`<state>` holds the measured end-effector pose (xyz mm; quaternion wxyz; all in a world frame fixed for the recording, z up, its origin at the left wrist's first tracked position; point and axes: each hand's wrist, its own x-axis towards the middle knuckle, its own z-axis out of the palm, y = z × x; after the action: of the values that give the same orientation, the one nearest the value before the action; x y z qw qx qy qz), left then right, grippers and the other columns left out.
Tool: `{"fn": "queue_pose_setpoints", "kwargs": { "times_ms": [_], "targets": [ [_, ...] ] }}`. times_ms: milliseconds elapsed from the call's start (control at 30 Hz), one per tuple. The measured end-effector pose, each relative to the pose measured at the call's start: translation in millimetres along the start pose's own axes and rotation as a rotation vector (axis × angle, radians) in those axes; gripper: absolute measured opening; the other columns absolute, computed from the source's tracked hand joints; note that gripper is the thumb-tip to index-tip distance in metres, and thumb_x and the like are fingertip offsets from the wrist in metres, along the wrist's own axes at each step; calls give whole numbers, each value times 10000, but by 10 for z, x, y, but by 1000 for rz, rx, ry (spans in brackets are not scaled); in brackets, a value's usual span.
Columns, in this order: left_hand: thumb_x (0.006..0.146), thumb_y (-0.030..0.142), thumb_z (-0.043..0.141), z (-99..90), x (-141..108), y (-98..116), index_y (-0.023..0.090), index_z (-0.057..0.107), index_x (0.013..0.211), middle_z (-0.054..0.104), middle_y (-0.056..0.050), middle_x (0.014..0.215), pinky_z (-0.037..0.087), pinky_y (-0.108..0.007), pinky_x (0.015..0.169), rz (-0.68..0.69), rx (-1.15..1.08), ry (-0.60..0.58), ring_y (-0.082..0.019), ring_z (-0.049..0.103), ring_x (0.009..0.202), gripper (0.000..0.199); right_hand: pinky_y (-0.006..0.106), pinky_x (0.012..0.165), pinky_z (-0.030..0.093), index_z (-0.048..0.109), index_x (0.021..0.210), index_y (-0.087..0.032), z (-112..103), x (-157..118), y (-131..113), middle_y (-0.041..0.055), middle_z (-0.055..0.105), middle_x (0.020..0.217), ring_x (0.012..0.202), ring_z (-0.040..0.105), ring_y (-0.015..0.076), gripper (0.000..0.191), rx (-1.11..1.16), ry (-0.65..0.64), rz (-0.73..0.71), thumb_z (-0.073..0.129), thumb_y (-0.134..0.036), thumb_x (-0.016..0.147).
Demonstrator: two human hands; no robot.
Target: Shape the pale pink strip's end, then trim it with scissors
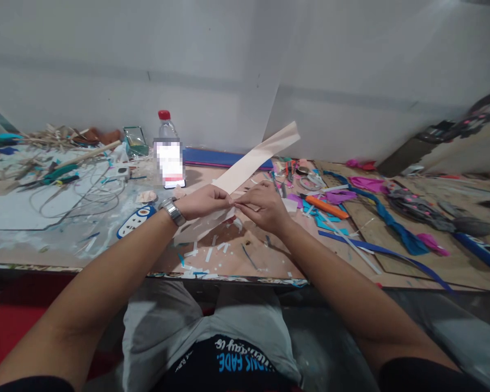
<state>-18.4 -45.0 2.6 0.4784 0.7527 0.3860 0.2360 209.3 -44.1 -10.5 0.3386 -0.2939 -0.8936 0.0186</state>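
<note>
1. Through the head camera I have both bare hands in front of me, just above the middle of a pinkish-brown, scrap-strewn worktable [271, 264]; their fingertips meet.
2. My left hand [204, 203] is nearly closed, fingers curled and thumb pressed in, pinching the near part of a long flat cream strip [261, 155]; a silver metal-banded wristwatch [174, 212] sits at that wrist.
3. My right hand [265, 206] is half curled, with thumb and forefinger drawn together on the same strip beside the left fingertips; I cannot tell exactly how the material folds between them.
4. The strip slants up from the hands towards the far right, its far end raised and in front of the grey wall [330, 71]; more thin, pale material hangs beneath the hands.
5. Behind the left hand, a lit phone [175, 184] stands upright before a clear plastic bottle with a red cap [168, 129]; a long flat blue piece [212, 158] lies along the wall to their right.
6. Near the left wrist I see a blue-and-white power strip [136, 220]; farther left lie green-handled pliers [61, 173].
7. To the right of the right hand lies an orange-handled tool [324, 206]; nearer the table edge, a narrow blue ribbon [392, 251] trails rightward; small white and blue scraps [209, 253] lie below the hands.
</note>
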Motion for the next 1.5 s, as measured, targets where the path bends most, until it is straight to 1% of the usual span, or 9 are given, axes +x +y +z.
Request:
{"fn": "queue_pose_setpoints", "kwargs": {
  "times_ms": [300,467,667,767,900,1000,1100,1233,1500],
  "targets": [
    [887,401,575,34,-5,70,126,714,772,679,-24,690,370,-229,588,95,208,79,-115,538,605,329,424,933,330,723,877,-219,35,-14,-13,40,750,840,856,644,220,130,-6,7,47,650,-316,922],
    [894,325,554,61,4,36,139,686,731,618,7,629,331,-237,594,253,400,110,-106,496,597,281,375,823,385,713,837,-212,54,-6,-9,47,716,806,814,624,221,129,92,-25,104,637,-292,903],
    [947,368,535,83,8,-2,154,734,844,676,-20,701,323,-254,631,384,646,145,-115,525,625,310,343,785,412,666,822,-196,36,5,7,57,684,841,840,598,218,138,208,-128,141,596,-281,905],
    [964,362,522,86,-2,12,170,749,919,714,-35,766,341,-253,652,394,646,134,-124,560,661,300,332,764,421,643,830,-192,18,6,6,60,676,868,844,592,213,152,236,-167,142,562,-282,921],
    [980,387,503,73,-7,12,167,735,917,708,-41,756,338,-255,648,363,639,173,-134,561,662,326,324,756,434,644,866,-199,13,5,6,57,679,878,844,598,206,166,256,-123,162,553,-311,947],
    [987,434,495,72,11,-20,165,719,897,689,-42,723,315,-257,624,303,643,220,-138,547,638,362,367,857,409,659,876,-209,15,4,11,53,706,890,895,608,220,160,179,-93,166,597,-340,945],
    [995,428,482,92,25,-27,163,706,908,695,-43,758,313,-256,629,304,619,184,-138,546,650,358,424,948,332,655,885,-205,21,4,5,60,711,906,960,594,240,142,65,-125,150,585,-312,947],
    [997,433,472,119,12,14,158,682,872,690,-38,767,325,-259,645,328,568,126,-138,548,670,368,428,935,314,636,904,-195,40,-1,-11,61,689,898,947,585,242,131,39,-181,190,536,-264,951],
    [975,453,499,108,17,-16,150,683,841,672,-36,727,312,-267,622,292,571,149,-136,528,635,379,384,883,343,672,893,-212,52,-17,28,49,716,885,913,605,234,122,55,-122,170,612,-311,933]
  ]
}}
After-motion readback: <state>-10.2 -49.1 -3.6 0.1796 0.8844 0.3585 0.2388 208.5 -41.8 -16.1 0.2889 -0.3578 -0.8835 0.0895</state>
